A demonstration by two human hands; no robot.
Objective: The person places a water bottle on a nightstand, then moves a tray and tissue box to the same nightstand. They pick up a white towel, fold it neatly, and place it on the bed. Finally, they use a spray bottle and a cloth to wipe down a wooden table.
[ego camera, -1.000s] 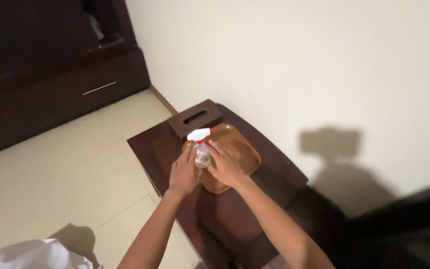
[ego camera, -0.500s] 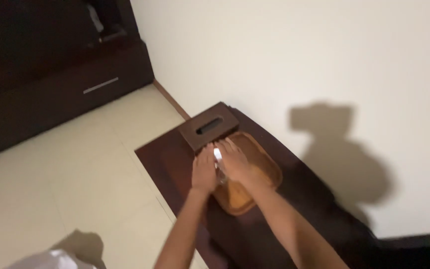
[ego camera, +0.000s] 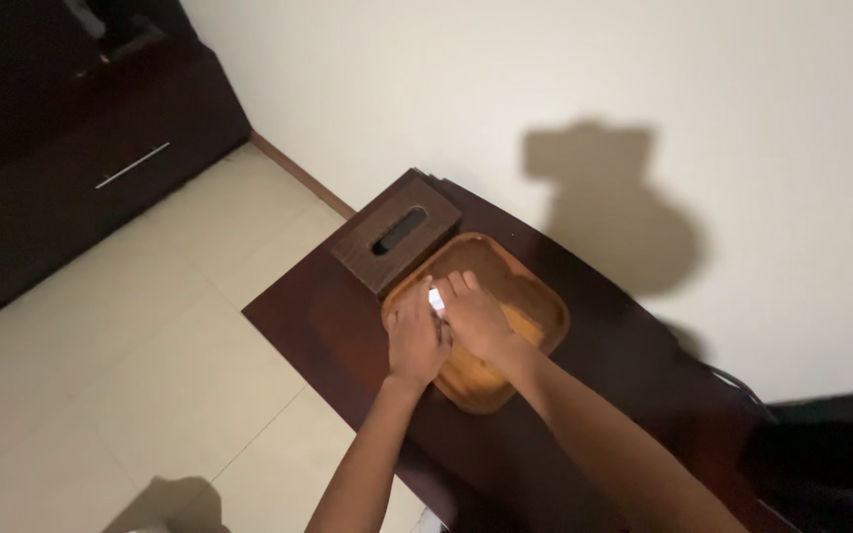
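On the dark table point(ego camera: 348, 326), our hands have lowered the small white bottle point(ego camera: 436, 299) into the wooden tray point(ego camera: 535, 296); left hand point(ego camera: 415, 341) and right hand point(ego camera: 476, 318) both close around it.

a dark wooden table point(ego camera: 348, 336) (set against the wall) carries a brown slotted box point(ego camera: 397, 237) and an orange-brown tray point(ego camera: 535, 296).

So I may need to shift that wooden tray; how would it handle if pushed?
The wooden tray looks rigid and shallow with a broad flat base, so it would probably slide on the dark table, not tip. Both hands rest in it, adding drag.
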